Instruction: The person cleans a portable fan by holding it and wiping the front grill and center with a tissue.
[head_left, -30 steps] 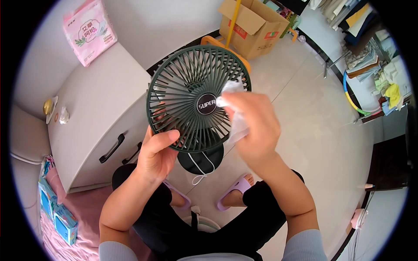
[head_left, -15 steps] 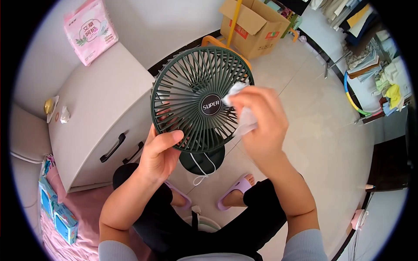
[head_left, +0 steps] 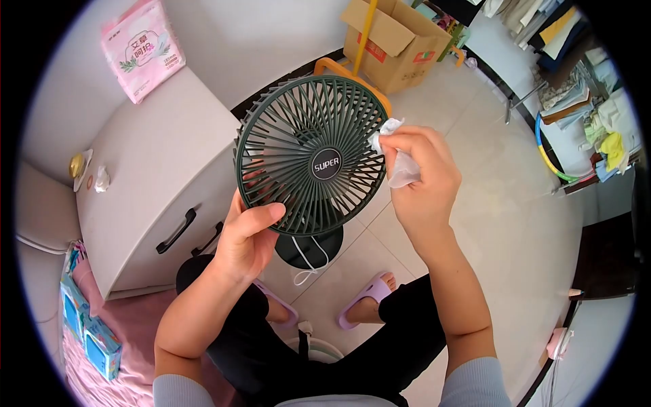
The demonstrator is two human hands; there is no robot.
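We hold the dark green fan (head_left: pixel 312 156) low on its rim, left hand (head_left: pixel 245 237) | our right hand (head_left: pixel 427 175) pinches a white tissue (head_left: pixel 405 171) at the fan's right edge | pink packet (head_left: pixel 144 53) on the cabinet (head_left: pixel 152 146) to our left | open carton (head_left: pixel 390 66) on the floor ahead

The left hand (head_left: pixel 245 239) grips, thumb (head_left: pixel 263 216) pointing inward; the right hand (head_left: pixel 428 178) (higher in view) pinches with curled fingers (head_left: pixel 411 141), both elbows (head_left: pixel 165 344) bent.
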